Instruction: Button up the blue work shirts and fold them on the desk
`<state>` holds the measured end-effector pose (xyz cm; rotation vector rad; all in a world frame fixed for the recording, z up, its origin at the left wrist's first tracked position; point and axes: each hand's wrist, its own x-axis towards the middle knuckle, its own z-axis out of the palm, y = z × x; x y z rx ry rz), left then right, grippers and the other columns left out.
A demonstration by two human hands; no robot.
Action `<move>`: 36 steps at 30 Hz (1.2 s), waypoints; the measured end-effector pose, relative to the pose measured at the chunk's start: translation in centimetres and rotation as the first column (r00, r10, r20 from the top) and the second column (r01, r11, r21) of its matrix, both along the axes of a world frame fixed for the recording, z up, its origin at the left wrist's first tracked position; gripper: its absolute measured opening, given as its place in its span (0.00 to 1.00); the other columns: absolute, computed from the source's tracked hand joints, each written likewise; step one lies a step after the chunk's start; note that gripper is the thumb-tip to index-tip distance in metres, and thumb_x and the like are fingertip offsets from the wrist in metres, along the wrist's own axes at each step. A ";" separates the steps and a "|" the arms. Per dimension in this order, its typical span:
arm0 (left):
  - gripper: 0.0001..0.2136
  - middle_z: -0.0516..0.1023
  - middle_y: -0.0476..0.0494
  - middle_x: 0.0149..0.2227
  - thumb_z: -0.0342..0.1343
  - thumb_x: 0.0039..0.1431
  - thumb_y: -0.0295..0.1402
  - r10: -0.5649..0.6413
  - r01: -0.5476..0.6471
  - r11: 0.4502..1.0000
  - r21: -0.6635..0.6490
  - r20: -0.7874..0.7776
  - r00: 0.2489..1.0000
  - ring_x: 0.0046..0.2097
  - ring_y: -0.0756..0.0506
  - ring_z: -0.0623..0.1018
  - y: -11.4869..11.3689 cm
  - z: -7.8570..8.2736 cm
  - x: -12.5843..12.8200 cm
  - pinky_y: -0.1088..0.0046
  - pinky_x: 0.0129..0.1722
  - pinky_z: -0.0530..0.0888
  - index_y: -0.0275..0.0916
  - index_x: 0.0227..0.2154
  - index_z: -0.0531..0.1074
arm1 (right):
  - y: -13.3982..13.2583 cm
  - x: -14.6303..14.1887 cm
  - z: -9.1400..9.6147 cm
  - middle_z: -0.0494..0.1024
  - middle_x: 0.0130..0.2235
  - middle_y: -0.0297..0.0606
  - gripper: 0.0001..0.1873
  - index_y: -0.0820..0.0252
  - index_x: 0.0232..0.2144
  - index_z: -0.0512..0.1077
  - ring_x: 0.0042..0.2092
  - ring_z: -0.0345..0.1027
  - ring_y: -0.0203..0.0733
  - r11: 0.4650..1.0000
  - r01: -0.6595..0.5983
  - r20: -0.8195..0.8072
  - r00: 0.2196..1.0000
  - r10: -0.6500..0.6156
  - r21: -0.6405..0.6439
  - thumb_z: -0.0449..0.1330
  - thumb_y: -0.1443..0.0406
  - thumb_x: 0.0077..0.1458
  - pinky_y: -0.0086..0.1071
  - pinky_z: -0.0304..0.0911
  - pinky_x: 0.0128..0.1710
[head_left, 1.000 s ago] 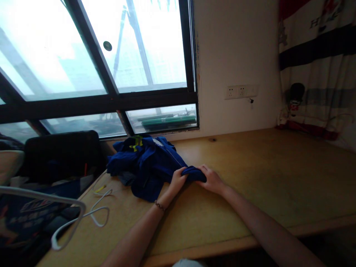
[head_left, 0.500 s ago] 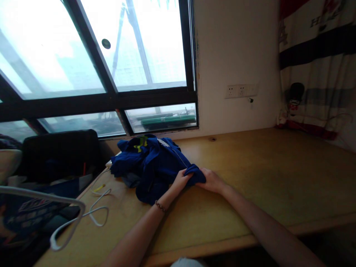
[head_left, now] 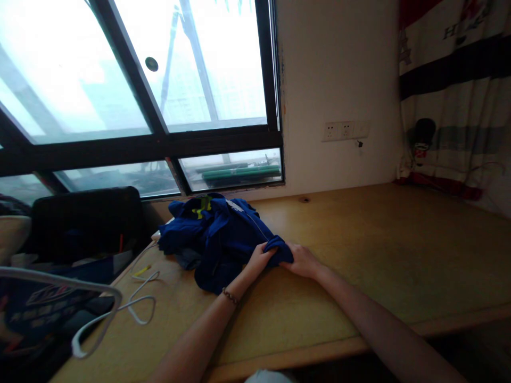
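Note:
A crumpled blue garment [head_left: 217, 234] with a yellow-green mark lies on the wooden table [head_left: 359, 250] below the window. My left hand [head_left: 258, 259] is closed on a bunched blue end of it, a bead bracelet on the wrist. My right hand [head_left: 302, 260] grips the same bunched end from the right side, fingers curled over the cloth. Both hands sit close together near the table's middle.
A white clothes hanger [head_left: 120, 308] lies at the table's left edge by a white cable. A black chair back [head_left: 88, 218] and dark clothing stand to the left. Wall sockets [head_left: 345, 130] and a striped curtain [head_left: 451, 96] are at the right.
The bunched end of the garment has been gathered a little tighter between both hands, which shifted slightly up and toward the pile. The rest stays put.

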<state>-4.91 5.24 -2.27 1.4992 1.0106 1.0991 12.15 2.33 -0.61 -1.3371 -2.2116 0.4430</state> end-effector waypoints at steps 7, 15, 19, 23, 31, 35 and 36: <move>0.15 0.77 0.43 0.31 0.58 0.44 0.38 0.000 0.000 1.000 -0.010 -0.006 1.000 0.34 0.44 0.74 0.2 -0.3 0.0 0.69 0.38 0.69 0.31 0.32 0.74 | -0.1 -0.2 0.0 0.73 0.41 0.42 0.25 0.59 0.47 0.63 0.41 0.67 0.46 1.000 -0.010 0.042 0.999 0.010 0.009 0.57 0.59 0.45 0.32 0.59 0.37; 0.14 0.77 0.43 0.31 0.58 0.44 0.37 -0.005 0.005 1.000 -0.015 -0.012 1.000 0.34 0.44 0.73 0.0 0.1 0.0 0.69 0.38 0.69 0.31 0.31 0.74 | -0.4 -0.2 0.5 0.74 0.39 0.41 0.23 0.59 0.46 0.64 0.39 0.68 0.45 1.000 -0.007 0.096 0.995 0.007 -0.003 0.56 0.58 0.46 0.31 0.58 0.36; 0.14 0.77 0.43 0.31 0.58 0.44 0.38 -0.011 0.011 1.000 0.001 -0.017 1.000 0.34 0.45 0.73 -0.1 0.2 0.0 0.69 0.38 0.69 0.31 0.30 0.74 | -0.4 -0.2 0.5 0.74 0.38 0.41 0.23 0.58 0.46 0.64 0.39 0.68 0.45 1.000 -0.025 0.106 0.994 0.024 0.006 0.55 0.58 0.46 0.30 0.58 0.35; 0.14 0.77 0.43 0.30 0.58 0.44 0.38 -0.013 0.013 1.000 -0.007 -0.021 1.000 0.34 0.45 0.73 -0.3 0.3 0.1 0.69 0.38 0.69 0.31 0.30 0.74 | -0.4 -0.1 0.3 0.75 0.38 0.41 0.24 0.58 0.46 0.64 0.39 0.68 0.45 0.999 -0.033 0.110 0.993 0.030 0.026 0.55 0.58 0.46 0.30 0.58 0.35; 0.14 0.76 0.44 0.30 0.59 0.43 0.38 -0.007 0.006 0.999 -0.037 -0.017 1.000 0.33 0.45 0.73 -0.2 0.2 0.1 0.70 0.37 0.69 0.31 0.29 0.74 | -0.3 -0.1 0.3 0.75 0.35 0.40 0.22 0.58 0.43 0.66 0.36 0.69 0.44 0.999 -0.024 0.156 0.988 0.016 0.044 0.54 0.56 0.46 0.30 0.57 0.32; 0.14 0.76 0.44 0.30 0.59 0.43 0.39 -0.009 0.009 0.998 -0.056 -0.004 1.000 0.33 0.45 0.73 -0.2 -0.1 0.2 0.70 0.37 0.68 0.32 0.30 0.74 | -0.3 -0.2 0.2 0.75 0.33 0.40 0.20 0.59 0.40 0.67 0.34 0.69 0.43 0.997 -0.033 0.181 0.983 0.020 0.067 0.54 0.56 0.46 0.29 0.56 0.30; 0.15 0.76 0.44 0.30 0.59 0.43 0.39 -0.011 0.011 0.998 -0.063 0.004 1.000 0.33 0.45 0.73 -0.2 -0.1 0.2 0.70 0.37 0.68 0.32 0.30 0.74 | -0.3 -0.2 0.1 0.75 0.33 0.40 0.19 0.59 0.39 0.68 0.33 0.69 0.43 0.997 -0.031 0.188 0.982 0.017 0.071 0.54 0.56 0.46 0.29 0.56 0.29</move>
